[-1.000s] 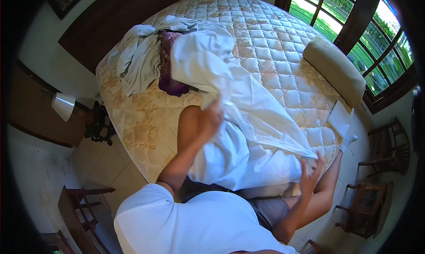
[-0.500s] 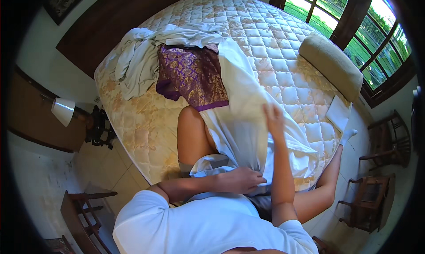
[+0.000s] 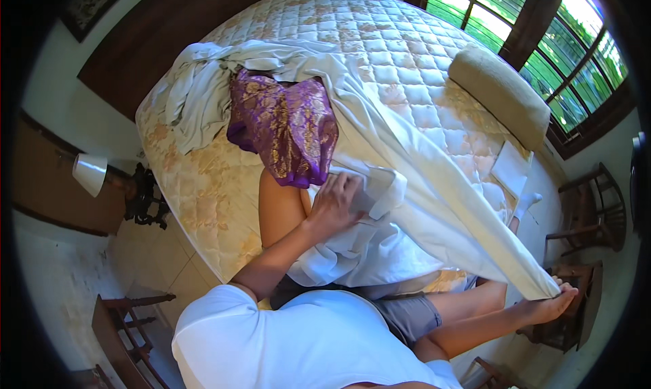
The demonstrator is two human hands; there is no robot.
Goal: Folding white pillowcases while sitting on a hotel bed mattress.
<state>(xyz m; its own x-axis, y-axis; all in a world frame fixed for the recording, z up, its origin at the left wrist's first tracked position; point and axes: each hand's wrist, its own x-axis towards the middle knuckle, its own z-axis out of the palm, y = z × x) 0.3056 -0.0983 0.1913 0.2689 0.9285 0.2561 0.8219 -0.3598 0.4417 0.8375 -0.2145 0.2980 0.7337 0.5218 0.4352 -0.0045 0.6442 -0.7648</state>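
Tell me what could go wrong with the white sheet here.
The right hand holds one end of the sheet out past the mattress, so a slip might drop that end toward the floor. The sheet also runs right alongside the purple cloth, so a hard tug could drag that out of place.

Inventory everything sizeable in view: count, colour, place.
Mattress: one, cream floral, centre
White cloth: at least one, white, mattress and lap
Patterned cloth: one, purple-gold, mattress's left
Bolster: one, beige, mattress's right
Headboard: one, dark brown, upper left
Lamp: one, white shade, left
Wooden furniture: several, brown, both sides
Glazed panels: two, dark frames, upper right
Shirt: one, white, bottom
Legs: two, partly covered
Left hand: one, on white cloth
Right hand: one, gripping white cloth
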